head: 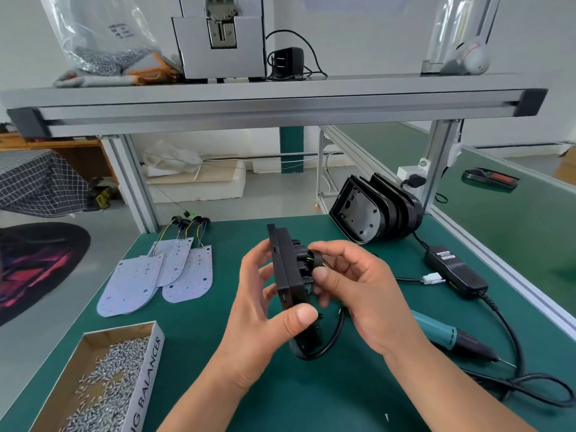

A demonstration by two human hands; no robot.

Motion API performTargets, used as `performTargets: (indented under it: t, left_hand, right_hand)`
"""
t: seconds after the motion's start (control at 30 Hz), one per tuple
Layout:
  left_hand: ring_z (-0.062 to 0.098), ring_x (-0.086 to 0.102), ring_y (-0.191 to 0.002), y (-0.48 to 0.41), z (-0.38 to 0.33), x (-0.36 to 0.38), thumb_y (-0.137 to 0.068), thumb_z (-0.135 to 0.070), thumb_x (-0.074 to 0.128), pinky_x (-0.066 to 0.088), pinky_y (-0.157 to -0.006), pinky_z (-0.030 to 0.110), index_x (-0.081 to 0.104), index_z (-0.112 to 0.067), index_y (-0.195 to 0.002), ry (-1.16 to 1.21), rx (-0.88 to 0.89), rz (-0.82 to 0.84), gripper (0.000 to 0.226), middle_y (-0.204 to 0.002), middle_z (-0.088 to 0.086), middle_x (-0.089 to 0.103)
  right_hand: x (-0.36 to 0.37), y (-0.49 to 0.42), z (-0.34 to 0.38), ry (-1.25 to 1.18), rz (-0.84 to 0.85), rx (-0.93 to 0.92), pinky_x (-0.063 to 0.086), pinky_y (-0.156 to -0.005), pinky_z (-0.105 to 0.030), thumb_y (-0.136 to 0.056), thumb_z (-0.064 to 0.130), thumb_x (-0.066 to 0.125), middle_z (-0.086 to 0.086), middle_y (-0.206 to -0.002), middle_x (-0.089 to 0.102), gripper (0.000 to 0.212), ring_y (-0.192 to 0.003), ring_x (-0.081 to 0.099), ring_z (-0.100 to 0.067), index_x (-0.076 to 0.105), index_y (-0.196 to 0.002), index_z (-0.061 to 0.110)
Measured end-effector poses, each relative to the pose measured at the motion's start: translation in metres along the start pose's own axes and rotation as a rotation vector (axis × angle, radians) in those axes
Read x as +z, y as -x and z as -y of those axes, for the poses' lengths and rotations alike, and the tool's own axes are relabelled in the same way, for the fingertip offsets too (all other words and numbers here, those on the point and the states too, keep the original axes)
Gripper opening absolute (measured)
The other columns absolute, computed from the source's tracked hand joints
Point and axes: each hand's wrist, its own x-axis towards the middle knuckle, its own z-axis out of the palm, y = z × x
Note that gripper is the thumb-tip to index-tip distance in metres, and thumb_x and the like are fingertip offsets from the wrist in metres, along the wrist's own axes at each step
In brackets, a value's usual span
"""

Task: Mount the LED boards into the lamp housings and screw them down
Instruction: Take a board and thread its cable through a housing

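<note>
While left hand (265, 313) grips the housing (285, 272) (on edge), right hand (355, 288) pinches its wires (312, 262).

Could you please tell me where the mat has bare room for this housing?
Bare mat lies near the front edge, between the screw box and the screwdriver, and between the LED boards and the stacked housings. The right side is crowded: adapter, screwdriver, cords.

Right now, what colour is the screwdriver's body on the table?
The screwdriver is teal, black toward its tip; head view.
</note>
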Motion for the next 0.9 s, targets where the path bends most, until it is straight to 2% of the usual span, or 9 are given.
performTargets:
  t: [0.07, 0.13, 0.23, 0.33, 0.47, 0.57, 0.7, 0.83, 0.9]
  left_hand:
    - [0.054, 0.053, -0.137, 0.000, 0.001, 0.003, -0.070, -0.066, 0.092, 0.040, -0.111, 0.076, 0.037, -0.032, -0.160, -0.017, 0.008, -0.002, 0.110, -0.151, 0.018, 0.058]
    - [0.046, 0.050, -0.144, 0.001, 0.001, 0.006, -0.070, -0.069, 0.090, 0.041, -0.113, 0.073, 0.036, -0.033, -0.162, -0.037, 0.008, -0.018, 0.112, -0.157, 0.012, 0.054]
    - [0.036, 0.046, -0.150, 0.003, 0.004, 0.011, -0.072, -0.068, 0.089, 0.038, -0.118, 0.068, 0.038, -0.032, -0.162, -0.067, 0.011, -0.027, 0.111, -0.160, 0.007, 0.052]
    - [0.042, 0.052, -0.144, 0.002, 0.006, 0.011, -0.072, -0.064, 0.090, 0.039, -0.114, 0.073, 0.039, -0.030, -0.162, -0.076, 0.004, -0.015, 0.109, -0.154, 0.016, 0.056]
    - [0.051, 0.052, -0.140, 0.001, 0.010, 0.010, -0.072, -0.049, 0.094, 0.037, -0.114, 0.076, 0.036, -0.031, -0.162, -0.081, -0.023, -0.003, 0.108, -0.149, 0.023, 0.057]
    - [0.048, 0.053, -0.140, 0.000, 0.011, 0.009, -0.073, -0.043, 0.094, 0.036, -0.115, 0.074, 0.033, -0.034, -0.161, -0.106, -0.020, 0.007, 0.108, -0.150, 0.017, 0.058]
    - [0.040, 0.055, -0.139, 0.000, 0.012, 0.007, -0.072, -0.048, 0.095, 0.037, -0.115, 0.072, 0.030, -0.036, -0.160, -0.178, 0.001, 0.007, 0.110, -0.144, 0.007, 0.064]
    - [0.030, 0.051, -0.143, 0.002, 0.009, 0.008, -0.070, -0.055, 0.091, 0.038, -0.116, 0.063, 0.027, -0.040, -0.159, -0.279, 0.046, -0.007, 0.110, -0.147, -0.003, 0.060]
    - [0.025, 0.049, -0.146, 0.003, 0.006, 0.011, -0.069, -0.059, 0.089, 0.038, -0.117, 0.055, 0.021, -0.043, -0.161, -0.329, 0.080, -0.021, 0.116, -0.153, -0.011, 0.053]
  right_hand:
    - [0.000, 0.000, -0.003, 0.039, -0.029, -0.006, 0.048, -0.054, -0.027, -0.091, 0.017, 0.080, -0.014, -0.088, 0.067, 0.032, -0.071, 0.059, -0.025, 0.077, -0.122, 0.024]
    - [0.000, -0.001, -0.005, 0.071, -0.057, 0.009, 0.043, -0.050, -0.025, -0.090, 0.020, 0.079, -0.014, -0.088, 0.066, 0.033, -0.069, 0.054, -0.021, 0.077, -0.122, 0.028]
    - [-0.001, 0.000, -0.005, 0.089, -0.063, 0.039, 0.040, -0.050, -0.023, -0.089, 0.028, 0.077, -0.001, -0.084, 0.067, 0.032, -0.068, 0.052, -0.012, 0.077, -0.122, 0.031]
    - [-0.003, 0.000, -0.003, 0.081, -0.069, 0.038, 0.042, -0.053, -0.027, -0.093, 0.038, 0.071, 0.002, -0.072, 0.061, 0.032, -0.065, 0.051, -0.014, 0.079, -0.123, 0.030]
    - [-0.005, -0.001, -0.001, 0.028, -0.068, 0.023, 0.048, -0.056, -0.028, -0.093, 0.036, 0.075, -0.009, -0.079, 0.067, 0.031, -0.068, 0.058, -0.022, 0.080, -0.120, 0.022]
    - [-0.006, -0.001, 0.000, 0.051, -0.077, 0.014, 0.052, -0.058, -0.029, -0.094, 0.034, 0.075, -0.010, -0.079, 0.071, 0.026, -0.068, 0.062, -0.022, 0.080, -0.115, 0.020]
    - [-0.003, 0.001, 0.000, 0.091, -0.105, -0.026, 0.057, -0.064, -0.029, -0.099, 0.026, 0.070, -0.010, -0.075, 0.073, 0.018, -0.063, 0.067, -0.023, 0.081, -0.113, 0.024]
    - [0.001, 0.002, -0.001, 0.068, -0.140, -0.015, 0.057, -0.063, -0.030, -0.097, 0.025, 0.070, -0.013, -0.076, 0.073, 0.017, -0.062, 0.067, -0.023, 0.083, -0.109, 0.024]
    - [0.001, 0.001, 0.000, 0.028, -0.133, 0.002, 0.057, -0.064, -0.031, -0.096, 0.024, 0.071, -0.019, -0.083, 0.074, 0.018, -0.066, 0.067, -0.024, 0.083, -0.110, 0.023]
